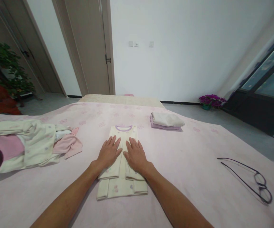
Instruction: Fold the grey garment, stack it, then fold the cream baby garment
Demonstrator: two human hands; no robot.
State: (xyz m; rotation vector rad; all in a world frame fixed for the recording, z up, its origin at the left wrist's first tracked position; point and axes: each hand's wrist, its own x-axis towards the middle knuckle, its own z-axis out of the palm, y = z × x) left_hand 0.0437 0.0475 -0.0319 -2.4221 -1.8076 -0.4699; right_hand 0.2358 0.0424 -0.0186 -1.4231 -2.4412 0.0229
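A cream long-sleeved child's top [120, 186] with a lilac neckband and small printed motifs lies on the pink bedspread. Both its sides and sleeves are folded inward, making a narrow strip, with the neck pointing away from me. My left hand [108, 152] rests flat on the left folded sleeve, fingers stretched out. On the right folded sleeve lies my right hand [135, 153], likewise flat with its fingers extended. Neither hand grips the cloth; the thumbs point toward each other near the middle. Parts of the sleeves are hidden under the palms.
Folded clothes [167, 120], white over lilac, sit stacked beyond my right hand. At the left lies a loose heap of clothes [36, 144] in cream and pink. Black-framed glasses [260, 180] rest on the bedspread [186, 177] at the right.
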